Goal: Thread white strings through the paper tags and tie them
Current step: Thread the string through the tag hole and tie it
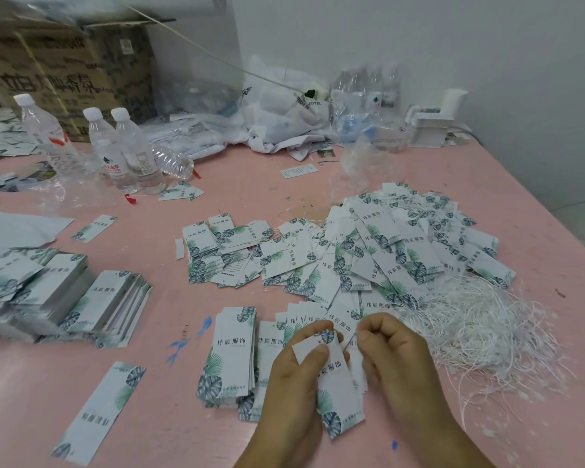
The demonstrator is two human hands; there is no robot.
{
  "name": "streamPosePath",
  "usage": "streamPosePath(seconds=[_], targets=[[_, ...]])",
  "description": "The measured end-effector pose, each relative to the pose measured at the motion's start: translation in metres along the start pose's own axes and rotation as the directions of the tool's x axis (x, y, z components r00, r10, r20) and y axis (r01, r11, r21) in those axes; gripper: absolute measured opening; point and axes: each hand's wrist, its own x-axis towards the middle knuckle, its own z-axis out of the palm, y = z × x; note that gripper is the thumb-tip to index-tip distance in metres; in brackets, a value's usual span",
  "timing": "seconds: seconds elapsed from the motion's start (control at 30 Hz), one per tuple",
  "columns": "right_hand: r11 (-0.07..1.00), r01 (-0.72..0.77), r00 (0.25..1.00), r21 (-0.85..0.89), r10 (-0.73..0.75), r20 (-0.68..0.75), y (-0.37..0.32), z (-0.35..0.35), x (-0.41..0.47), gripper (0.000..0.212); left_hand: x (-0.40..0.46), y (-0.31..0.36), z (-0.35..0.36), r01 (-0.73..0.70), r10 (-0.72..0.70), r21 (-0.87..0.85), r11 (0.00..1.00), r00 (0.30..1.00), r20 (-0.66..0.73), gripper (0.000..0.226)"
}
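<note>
My left hand (296, 373) pinches a white paper tag (335, 383) with green leaf print, thumb pressed near its punched hole at the top. My right hand (390, 352) sits just right of that tag with fingers curled; a thin string may be pinched there, but I cannot make it out. A loose bundle of white strings (480, 322) lies on the pink table (169, 393) to the right of my hands. A big heap of tags with strings (385, 251) spreads behind my hands. A neat stack of tags (230, 356) lies left of my left hand.
More tag stacks (92, 305) stand at the left, and a single tag (98, 413) lies near the front. Three upright water bottles (115, 150) and a cardboard box (68, 69) are at the back left. Plastic bags (277, 109) and a small white box (429, 126) crowd the back wall.
</note>
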Motion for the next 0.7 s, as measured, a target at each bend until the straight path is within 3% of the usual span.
streamPosePath(seconds=[0.23, 0.5, 0.7], targets=[[0.973, 0.024, 0.998, -0.231, -0.012, 0.055, 0.0047, 0.0085, -0.006, 0.018, -0.0009, -0.0027, -0.0021, -0.099, 0.1, 0.101, 0.99, 0.995, -0.01, 0.039], [0.957, 0.0, 1.0, -0.289, -0.004, -0.013, 0.0043, 0.0102, -0.008, 0.014, -0.0015, -0.0044, -0.0045, -0.125, 0.124, 0.175, 0.977, 0.992, 0.016, 0.044], [0.945, 0.003, 1.0, -0.326, -0.012, -0.026, 0.0035, 0.0062, -0.0067, 0.017, -0.0006, -0.0008, -0.0009, -0.077, 0.074, 0.046, 0.996, 0.996, 0.057, 0.044]])
